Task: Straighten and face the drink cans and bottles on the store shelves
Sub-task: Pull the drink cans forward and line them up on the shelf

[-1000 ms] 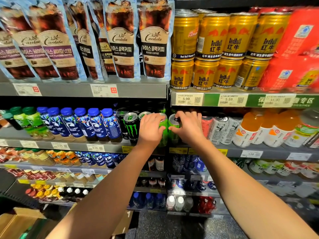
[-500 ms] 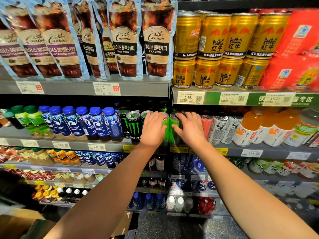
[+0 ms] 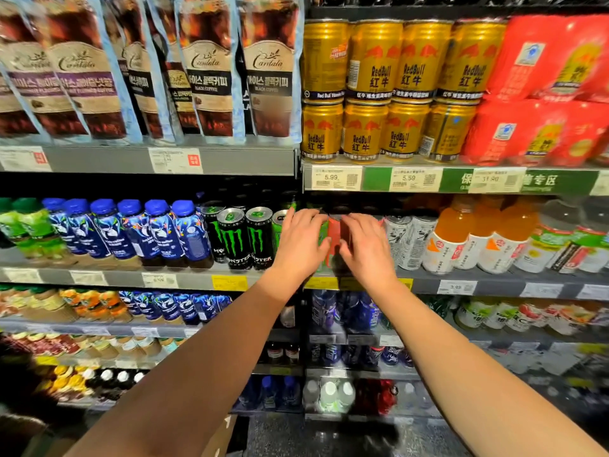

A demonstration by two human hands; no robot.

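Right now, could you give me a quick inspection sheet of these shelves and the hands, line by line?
Surface: grey middle shelf, price tags along its edge.
Job's things: red can between both hands; black-and-green cans upright, logos forward; white cans; blue-capped bottles; orange bottles.
Clutter: nothing seen on this shelf.
Hands: left hand and right hand flank the red can, fingers spread; grip unclear from blur.
Cables: nothing seen.
Surroundings: coffee pouches, gold cans above; more drinks below.
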